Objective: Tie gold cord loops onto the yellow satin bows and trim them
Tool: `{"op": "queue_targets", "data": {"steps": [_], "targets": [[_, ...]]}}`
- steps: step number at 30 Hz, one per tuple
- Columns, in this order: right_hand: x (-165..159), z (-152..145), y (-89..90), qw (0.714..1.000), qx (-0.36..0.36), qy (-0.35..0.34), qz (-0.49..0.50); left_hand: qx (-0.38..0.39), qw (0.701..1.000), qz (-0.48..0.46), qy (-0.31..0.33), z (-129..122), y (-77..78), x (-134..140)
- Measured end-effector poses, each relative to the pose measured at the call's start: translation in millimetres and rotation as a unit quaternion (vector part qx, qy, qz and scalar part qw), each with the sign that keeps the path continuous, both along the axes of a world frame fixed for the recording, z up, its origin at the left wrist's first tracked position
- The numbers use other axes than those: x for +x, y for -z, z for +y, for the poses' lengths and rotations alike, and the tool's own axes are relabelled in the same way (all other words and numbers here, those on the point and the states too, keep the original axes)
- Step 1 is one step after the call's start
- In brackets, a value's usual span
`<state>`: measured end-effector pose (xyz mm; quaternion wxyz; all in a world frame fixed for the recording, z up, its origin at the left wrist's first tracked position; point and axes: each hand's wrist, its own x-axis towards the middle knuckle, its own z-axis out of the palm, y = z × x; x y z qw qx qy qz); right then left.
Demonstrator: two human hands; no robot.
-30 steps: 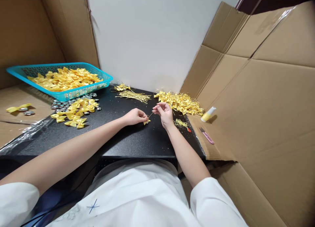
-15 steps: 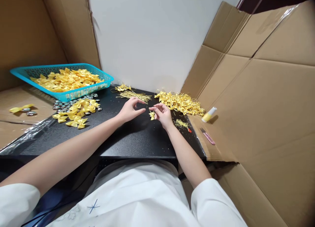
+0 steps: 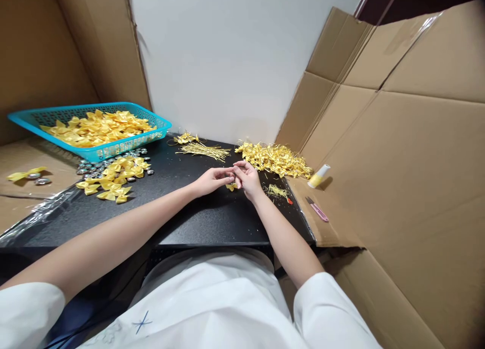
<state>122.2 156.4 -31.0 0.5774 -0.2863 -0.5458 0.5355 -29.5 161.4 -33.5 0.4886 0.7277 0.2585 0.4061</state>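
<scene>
A small yellow ribbon bow (image 3: 231, 187) is held low over the black table, partly covered by fingers. My right hand (image 3: 248, 181) is closed on it, thumb and fingers pinched together. My left hand (image 3: 212, 181) meets the right at the fingertips, its thumb and fingers closed together; what lies between them is hidden. Just beyond the hands lies a bundle of gold twist ties (image 3: 204, 150). A heap of finished-looking yellow bows with ties (image 3: 275, 158) lies behind my right hand.
At left, a blue basket (image 3: 166, 127) holds many yellow bows. Loose bows (image 3: 115, 191) and silvery domed pieces (image 3: 85, 168) lie before it. To the right are tie scraps (image 3: 278, 191), pink thread snips (image 3: 317, 209) and a white-yellow glue-like bottle (image 3: 319, 176). Cardboard walls (image 3: 409, 152) flank the table.
My left hand has moved right to meet my right hand, and its spread fingers have closed. The bow stays in my right hand, now more hidden. The view has shifted slightly.
</scene>
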Motion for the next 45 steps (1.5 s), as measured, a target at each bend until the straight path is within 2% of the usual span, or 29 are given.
{"op": "queue_targets", "data": {"steps": [2, 7, 13, 17, 22, 24, 30, 34, 37, 39, 41, 45], "targets": [[1, 0, -0.4, 1.0, 0.005, 0.001, 0.009, -0.021, 1.0, -0.011, 0.017, -3, -2.3, 1], [1, 6, 5.4, 1.0, -0.026, 0.003, 0.008, -0.105, 0.992, -0.036, -0.059, -4, 0.9, -2], [-2, 8, 10.4, 0.998, -0.05, 0.027, 0.008, -0.165, 0.983, -0.042, -0.073, -3, 6.2, -4], [0, 2, 2.5, 0.997, -0.06, 0.036, 0.036, -0.142, 0.986, 0.002, -0.09, -5, 3.3, -4], [1, -5, -8.9, 0.994, -0.086, 0.028, 0.061, -0.027, 0.99, 0.085, -0.112, -8, 1.7, -3], [1, -7, -10.8, 0.992, -0.098, 0.022, 0.08, -0.005, 0.989, 0.097, -0.112, -10, 0.9, -2], [2, -7, -11.3, 0.986, -0.12, 0.028, 0.11, -0.078, 0.991, 0.041, -0.104, -10, -2.1, -1], [3, -8, -12.6, 0.996, -0.073, 0.015, 0.048, -0.082, 0.99, 0.019, -0.11, -9, -0.1, 1], [3, -10, -13.1, 0.999, -0.031, -0.014, 0.003, -0.089, 0.993, 0.023, -0.068, -8, 3.2, 2], [3, -10, -12.7, 0.999, -0.013, -0.027, -0.023, -0.074, 0.996, 0.039, -0.043, -7, 5.6, 1], [3, -9, -11.4, 0.999, -0.006, -0.028, -0.042, -0.037, 0.996, 0.073, -0.045, -6, 7.6, -1], [1, -5, -5.5, 0.999, -0.003, 0.028, -0.036, -0.001, 0.992, 0.111, -0.063, -7, 8.7, -3]]}}
